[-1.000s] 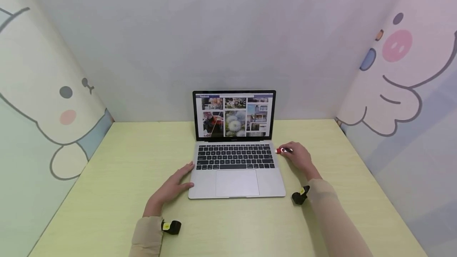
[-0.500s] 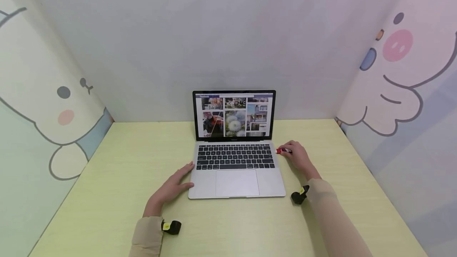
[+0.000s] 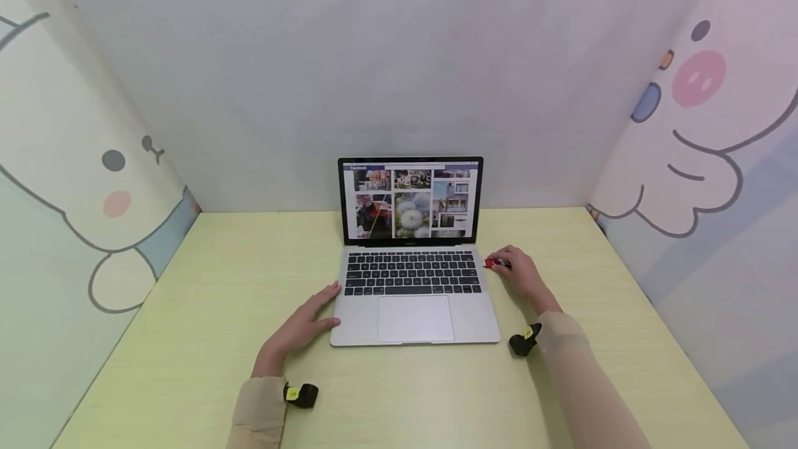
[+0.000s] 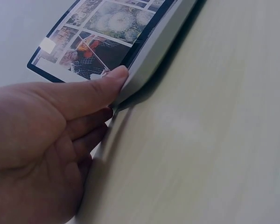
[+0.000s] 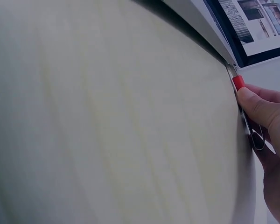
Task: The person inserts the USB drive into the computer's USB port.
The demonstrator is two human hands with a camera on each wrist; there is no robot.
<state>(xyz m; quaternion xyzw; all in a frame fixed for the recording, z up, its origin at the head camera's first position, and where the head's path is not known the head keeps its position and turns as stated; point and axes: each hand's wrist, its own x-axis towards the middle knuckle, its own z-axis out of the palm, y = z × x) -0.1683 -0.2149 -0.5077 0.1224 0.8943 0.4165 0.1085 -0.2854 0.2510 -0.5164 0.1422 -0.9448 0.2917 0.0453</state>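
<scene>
An unfolded silver laptop [image 3: 355, 321] stands on the table, its screen [image 3: 411, 203] showing a page of photos. My left hand [image 3: 300, 324] rests at the laptop's left edge, thumb and fingers spread along it; in the left wrist view the thumb [image 4: 93, 93] touches the front corner. At the right edge, my right hand [image 3: 522, 274] pinches a red USB flash drive [image 3: 489, 263] between thumb and fingers. The right wrist view shows the drive's metal connector [image 5: 231, 70] right at the laptop's side, with a thin loop [image 5: 259, 142] below the fingers.
A pale yellow wooden table [image 3: 411, 393] lies under the laptop. Behind it rises a plain grey wall [image 3: 411, 75], with cartoon-printed panels [image 3: 62, 144] on both sides. Each wrist wears a small black camera [image 3: 524, 341].
The flash drive has turned slightly in the right fingers, so less of its pale marking shows. The left hand and the laptop hold their places; the head view has shifted a little.
</scene>
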